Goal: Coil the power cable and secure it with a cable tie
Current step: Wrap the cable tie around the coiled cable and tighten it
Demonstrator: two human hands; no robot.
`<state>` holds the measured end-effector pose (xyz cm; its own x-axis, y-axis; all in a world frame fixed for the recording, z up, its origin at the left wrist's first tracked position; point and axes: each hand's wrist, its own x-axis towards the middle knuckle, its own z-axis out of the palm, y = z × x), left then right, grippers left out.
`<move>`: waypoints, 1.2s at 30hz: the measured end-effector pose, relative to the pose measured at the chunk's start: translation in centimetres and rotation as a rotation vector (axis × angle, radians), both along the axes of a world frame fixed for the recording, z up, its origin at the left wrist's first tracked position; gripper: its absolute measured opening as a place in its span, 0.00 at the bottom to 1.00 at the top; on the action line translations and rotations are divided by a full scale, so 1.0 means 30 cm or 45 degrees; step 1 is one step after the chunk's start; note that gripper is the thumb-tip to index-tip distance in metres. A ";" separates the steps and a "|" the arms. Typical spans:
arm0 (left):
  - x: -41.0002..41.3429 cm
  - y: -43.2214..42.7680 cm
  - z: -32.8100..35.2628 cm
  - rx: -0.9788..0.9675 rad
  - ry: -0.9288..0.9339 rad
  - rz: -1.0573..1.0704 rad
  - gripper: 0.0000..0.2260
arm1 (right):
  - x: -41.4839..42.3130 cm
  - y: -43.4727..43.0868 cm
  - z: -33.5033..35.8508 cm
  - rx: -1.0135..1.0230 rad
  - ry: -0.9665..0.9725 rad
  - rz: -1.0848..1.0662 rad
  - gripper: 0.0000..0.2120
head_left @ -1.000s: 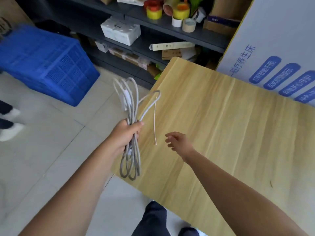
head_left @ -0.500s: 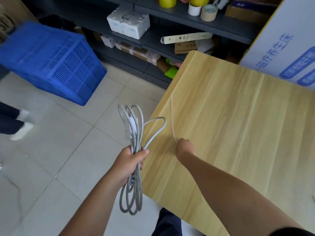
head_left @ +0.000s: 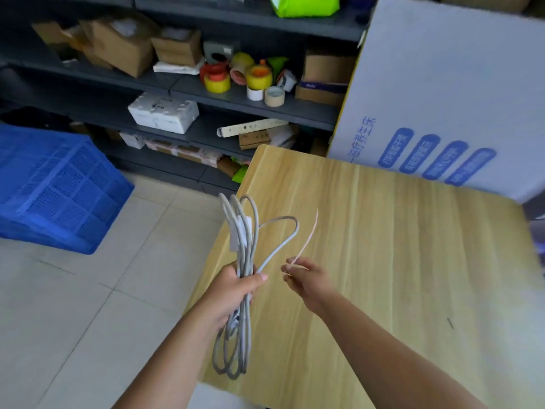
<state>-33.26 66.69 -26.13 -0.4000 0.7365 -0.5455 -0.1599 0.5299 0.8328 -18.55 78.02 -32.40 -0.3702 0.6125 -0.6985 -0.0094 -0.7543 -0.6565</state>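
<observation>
- Two bare hands are seen above a pale wood-grain table [head_left: 413,261], smooth and flat, filling the view from 3 to 5 o'clock; a perforated blue plastic crate [head_left: 53,187] sits on the tiled floor at 9 o'clock.
- At centre, the grey power cable [head_left: 244,255] is gathered into long narrow loops, clenched at mid-length by the left hand [head_left: 233,293]; one loose loop strays toward 1 o'clock. It is judged soft, light and springy, best gripped at the bundle's waist.
- Just beside it, at 3 o'clock, a thin pale cable tie [head_left: 306,243] is pinched by the right hand [head_left: 306,278]; it looks flexible, slippery and easily dropped.
</observation>
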 end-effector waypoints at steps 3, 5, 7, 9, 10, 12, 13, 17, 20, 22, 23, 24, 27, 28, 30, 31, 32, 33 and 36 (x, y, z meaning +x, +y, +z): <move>0.115 0.124 0.070 0.104 -0.022 -0.132 0.09 | 0.134 0.041 0.151 0.027 0.184 -0.200 0.03; 0.207 0.198 0.122 0.173 -0.036 -0.196 0.09 | 0.223 0.060 0.253 0.115 0.232 -0.317 0.03; 0.306 0.259 0.179 0.239 -0.064 -0.241 0.10 | 0.312 0.074 0.346 0.224 0.243 -0.422 0.04; 0.402 0.305 0.236 0.297 -0.078 -0.303 0.10 | 0.399 0.086 0.427 0.325 0.227 -0.510 0.04; 0.448 0.324 0.263 0.322 -0.069 -0.337 0.10 | 0.440 0.090 0.465 0.364 0.216 -0.548 0.04; 0.541 0.355 0.310 0.378 -0.051 -0.382 0.09 | 0.516 0.094 0.536 0.448 0.208 -0.608 0.03; 0.587 0.366 0.331 0.413 -0.040 -0.378 0.09 | 0.549 0.094 0.569 0.499 0.206 -0.628 0.03; 0.745 0.402 0.401 0.523 0.021 -0.322 0.09 | 0.660 0.076 0.668 0.625 0.161 -0.692 0.05; 0.826 0.423 0.442 0.591 0.088 -0.292 0.05 | 0.733 0.065 0.702 0.599 0.211 -0.728 0.03; 0.866 0.437 0.467 0.628 0.156 -0.284 0.05 | 0.779 0.060 0.721 0.609 0.254 -0.711 0.03; 0.882 0.442 0.481 0.643 0.190 -0.285 0.05 | 0.800 0.058 0.731 0.613 0.282 -0.710 0.02; 0.897 0.446 0.496 0.655 0.217 -0.289 0.06 | 0.821 0.057 0.743 0.614 0.312 -0.719 0.02; 0.936 0.447 0.529 0.675 0.243 -0.294 0.09 | 0.880 0.052 0.776 0.609 0.402 -0.745 0.03; 0.949 0.444 0.539 0.683 0.237 -0.289 0.09 | 0.901 0.051 0.786 0.612 0.412 -0.759 0.03; 0.970 0.440 0.557 0.693 0.201 -0.292 0.09 | 0.945 0.050 0.808 0.638 0.397 -0.786 0.02; 0.978 0.438 0.567 0.699 0.178 -0.305 0.09 | 0.964 0.049 0.819 0.658 0.386 -0.795 0.02; 0.985 0.436 0.580 0.709 0.156 -0.322 0.10 | 0.984 0.048 0.830 0.681 0.374 -0.809 0.02; 0.992 0.431 0.592 0.719 0.137 -0.335 0.10 | 1.003 0.046 0.840 0.710 0.353 -0.835 0.03; 0.997 0.416 0.622 0.737 0.110 -0.353 0.12 | 1.047 0.052 0.848 0.790 0.256 -0.968 0.03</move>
